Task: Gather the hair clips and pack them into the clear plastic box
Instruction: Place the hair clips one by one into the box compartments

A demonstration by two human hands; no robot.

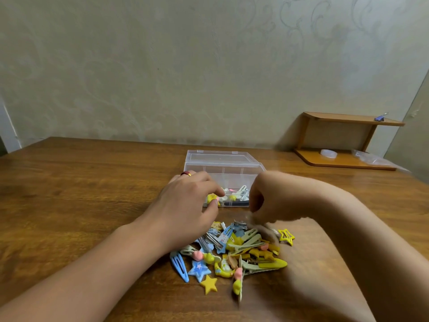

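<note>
A pile of several hair clips point(234, 251), yellow, blue and pale green, lies on the wooden table point(69, 194) in front of me. Behind it stands the clear plastic box point(222, 168), lid open, with a few clips inside at its near end. My left hand point(185, 205) hovers at the box's near left corner, thumb and finger pinching a yellow clip point(212, 198). My right hand point(271, 201) is blurred, fingers curled down over the pile's far right edge; whether it grips a clip is unclear. A yellow star clip point(286, 236) lies apart at the right.
A small wooden shelf point(343, 140) stands at the back right against the wall, with a purple binder clip point(380, 117) on top, a white round object point(329, 153) on its base and a clear plastic bag point(371, 158) beside it.
</note>
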